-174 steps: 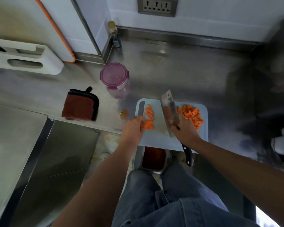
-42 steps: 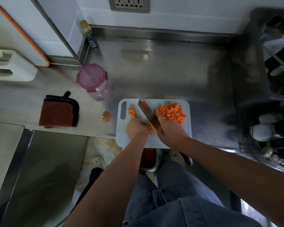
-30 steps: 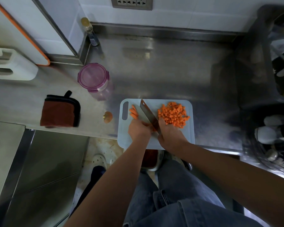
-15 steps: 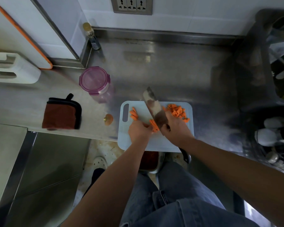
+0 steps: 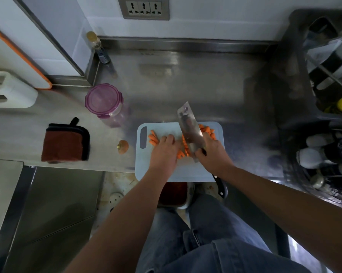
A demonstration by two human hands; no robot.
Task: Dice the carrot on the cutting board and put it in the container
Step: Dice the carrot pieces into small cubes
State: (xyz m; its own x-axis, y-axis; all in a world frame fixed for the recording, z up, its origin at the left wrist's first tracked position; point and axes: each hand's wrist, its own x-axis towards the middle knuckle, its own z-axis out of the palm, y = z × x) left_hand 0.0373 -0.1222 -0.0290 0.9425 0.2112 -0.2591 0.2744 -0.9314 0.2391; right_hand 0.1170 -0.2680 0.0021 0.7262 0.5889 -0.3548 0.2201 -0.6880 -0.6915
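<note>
A pale blue cutting board (image 5: 186, 171) lies at the steel counter's front edge. Carrot sticks (image 5: 153, 137) lie near its left handle slot. My left hand (image 5: 164, 150) rests on carrot strips (image 5: 183, 149) at the board's middle, fingers curled over them. My right hand (image 5: 212, 152) grips a cleaver (image 5: 190, 129), its blade tilted up and leaning right, just right of the freshly cut pieces. A pile of diced carrot (image 5: 209, 132) lies behind the blade at the board's right, partly hidden. The container (image 5: 104, 102), clear with a purple lid on it, stands left of and behind the board.
A carrot end (image 5: 123, 147) lies on the counter left of the board. A folded brown cloth (image 5: 65, 143) sits further left. A small bottle (image 5: 99, 47) stands in the back corner. A dark rack of utensils and bottles (image 5: 328, 95) fills the right side.
The cleaver went from cutting down through the strips to lifted and tilted, now sitting right of a fresh row of cut pieces. My left hand shifted slightly along the strips.
</note>
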